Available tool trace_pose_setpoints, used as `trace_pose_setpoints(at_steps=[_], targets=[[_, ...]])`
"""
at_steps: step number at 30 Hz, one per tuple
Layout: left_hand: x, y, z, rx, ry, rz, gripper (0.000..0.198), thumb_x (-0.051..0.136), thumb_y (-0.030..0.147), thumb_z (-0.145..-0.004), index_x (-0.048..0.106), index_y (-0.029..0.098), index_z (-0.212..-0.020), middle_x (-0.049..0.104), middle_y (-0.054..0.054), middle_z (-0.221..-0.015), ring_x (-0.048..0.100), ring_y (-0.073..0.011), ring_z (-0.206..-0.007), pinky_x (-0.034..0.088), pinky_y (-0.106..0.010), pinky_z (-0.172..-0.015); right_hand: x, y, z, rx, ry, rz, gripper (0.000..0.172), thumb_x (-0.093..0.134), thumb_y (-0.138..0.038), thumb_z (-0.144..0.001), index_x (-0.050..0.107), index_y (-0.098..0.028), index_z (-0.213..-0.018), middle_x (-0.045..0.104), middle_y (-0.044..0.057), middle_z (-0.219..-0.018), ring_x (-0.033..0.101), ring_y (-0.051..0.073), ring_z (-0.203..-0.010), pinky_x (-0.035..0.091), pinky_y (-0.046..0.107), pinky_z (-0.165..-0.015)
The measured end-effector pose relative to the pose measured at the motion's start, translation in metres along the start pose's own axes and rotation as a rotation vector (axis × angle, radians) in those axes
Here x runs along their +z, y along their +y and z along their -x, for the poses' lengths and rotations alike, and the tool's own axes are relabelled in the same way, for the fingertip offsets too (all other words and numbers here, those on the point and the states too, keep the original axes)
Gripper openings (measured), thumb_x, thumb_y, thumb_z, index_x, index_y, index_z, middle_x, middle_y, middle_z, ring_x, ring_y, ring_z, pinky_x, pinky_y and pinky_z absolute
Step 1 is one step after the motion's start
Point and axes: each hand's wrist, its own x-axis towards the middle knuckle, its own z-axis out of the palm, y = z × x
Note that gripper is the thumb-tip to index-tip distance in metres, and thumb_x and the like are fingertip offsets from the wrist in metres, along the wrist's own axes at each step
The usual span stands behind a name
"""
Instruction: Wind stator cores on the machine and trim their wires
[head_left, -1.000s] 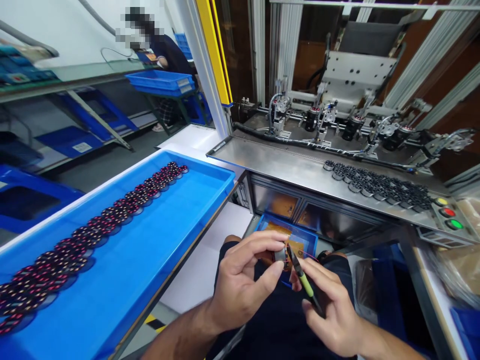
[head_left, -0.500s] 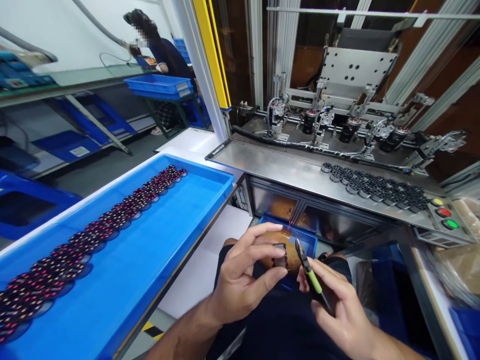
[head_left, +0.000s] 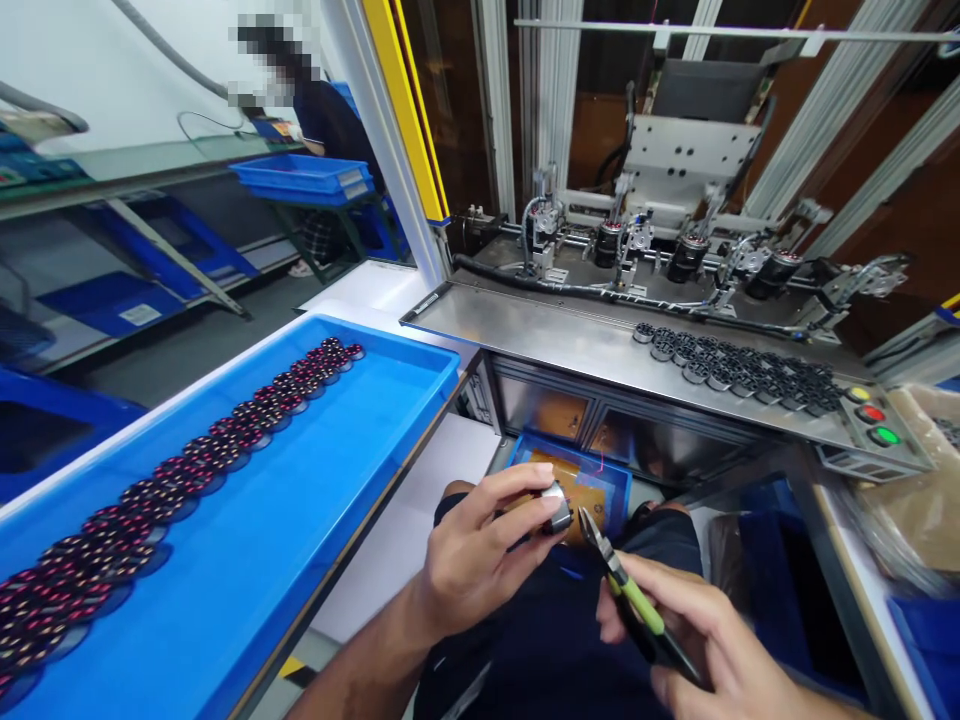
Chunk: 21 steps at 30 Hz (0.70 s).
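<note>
Between the thumb and fingers of my left hand (head_left: 487, 545) is a small round motor stator (head_left: 556, 508), its grey metal side facing right. My right hand (head_left: 690, 625) is wrapped round a pair of cutting pliers (head_left: 634, 600) with green and black handles. The plier jaws point up and left, close beside the stator but apart from it. Whether the jaws are fully closed is hard to make out. Below the hands, a blue bin (head_left: 619, 490) stands between my knees, with brown material and a thin reddish wire at it.
A large blue tray (head_left: 360, 440) on the left holds rows of wound stators (head_left: 217, 450). Black stators (head_left: 742, 365) sit on the metal ledge (head_left: 525, 325) before a winding machine (head_left: 675, 240). Control buttons (head_left: 874, 412) are at right. A person (head_left: 330, 120) works at the back left.
The stator has turned in my left hand, so its metal side shows more. My right hand and the pliers have shifted slightly down and tilted further left. The camera view has shifted a little.
</note>
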Motion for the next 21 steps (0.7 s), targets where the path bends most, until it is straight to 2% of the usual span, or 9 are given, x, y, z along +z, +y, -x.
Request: trace_pose_setpoints(at_steps=[5,11,16,21], targets=[[0.000,-0.002,-0.001,0.062,0.039,-0.005,0.052,0.073,-0.010,-0.074,0.062,0.007,-0.121,0.070,-0.015,-0.118,0.068,-0.0236,-0.115,0.062,-0.040,-0.100,0.001,0.000,-0.002,-0.027,-0.030,-0.021,0.094,0.048,0.011,-0.072,0.044,-0.043,-0.149,0.069,0.004,-0.116,0.072,0.016,-0.103,0.056,0.032,-0.096],[-0.001,0.002,-0.007,0.079,0.101,0.035,0.056,0.073,-0.011,-0.073,0.057,0.008,-0.124,0.075,-0.014,-0.109,0.072,-0.0210,-0.106,0.065,-0.039,-0.093,0.002,0.000,-0.004,-0.011,-0.049,-0.008,0.090,0.048,0.010,-0.074,0.044,-0.040,-0.149,0.068,0.006,-0.116,0.071,0.016,-0.102,0.056,0.033,-0.095],[-0.001,0.001,-0.004,0.032,0.089,0.061,0.064,0.073,-0.007,-0.075,0.054,0.016,-0.132,0.076,-0.011,-0.112,0.073,-0.0216,-0.106,0.066,-0.041,-0.090,0.003,-0.001,-0.006,0.003,-0.039,-0.037,0.081,0.049,0.006,-0.077,0.048,-0.034,-0.148,0.069,0.007,-0.109,0.072,0.017,-0.095,0.059,0.035,-0.089],[-0.001,-0.001,0.000,0.013,0.094,0.081,0.067,0.074,-0.007,-0.075,0.053,0.016,-0.135,0.076,-0.013,-0.113,0.073,-0.0235,-0.108,0.066,-0.041,-0.091,0.006,-0.003,-0.012,0.058,-0.029,-0.049,0.073,0.052,0.000,-0.079,0.053,-0.028,-0.146,0.070,0.009,-0.101,0.071,0.018,-0.087,0.060,0.036,-0.083]])
